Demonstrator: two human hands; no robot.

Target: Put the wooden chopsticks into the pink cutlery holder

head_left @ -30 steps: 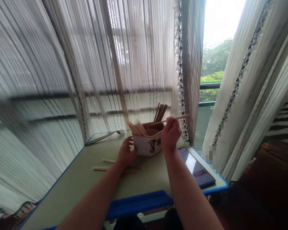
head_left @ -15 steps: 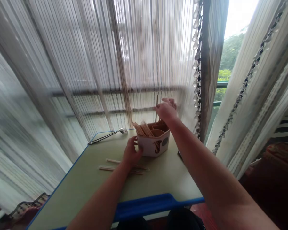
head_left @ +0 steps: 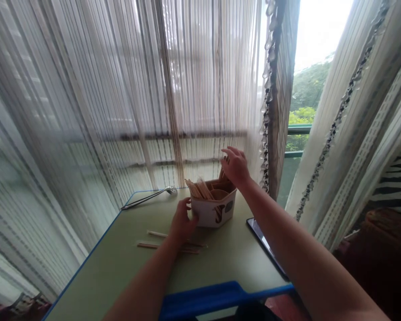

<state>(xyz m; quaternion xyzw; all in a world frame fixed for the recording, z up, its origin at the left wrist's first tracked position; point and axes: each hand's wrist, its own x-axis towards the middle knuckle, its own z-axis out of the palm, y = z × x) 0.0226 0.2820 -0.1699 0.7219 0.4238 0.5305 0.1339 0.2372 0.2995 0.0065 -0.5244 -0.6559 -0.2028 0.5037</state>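
A white utensil holder (head_left: 203,214) with a brown rim and inside stands on the table. My left hand (head_left: 183,221) is closed on its left side, thumb in front. At its back right compartment, my right hand (head_left: 235,167) has its fingers bent loosely round the tops of brown chopsticks (head_left: 223,174), which it partly hides. Pale wrapped chopsticks (head_left: 200,189) lean in the left compartment. Two wrapped pairs of chopsticks (head_left: 149,245) lie on the table, partly behind my left forearm.
A metal slotted spoon or ladle (head_left: 150,197) lies at the table's far left edge. A phone (head_left: 265,245) rests on the right, partly under my right forearm. The table (head_left: 103,267) has a blue edge. Sheer striped curtains (head_left: 120,89) hang close behind it.
My right hand went from holding one chopstick level over the holder to standing it upright at the back right, then came down onto the brown chopsticks. My left hand has stayed on the holder.
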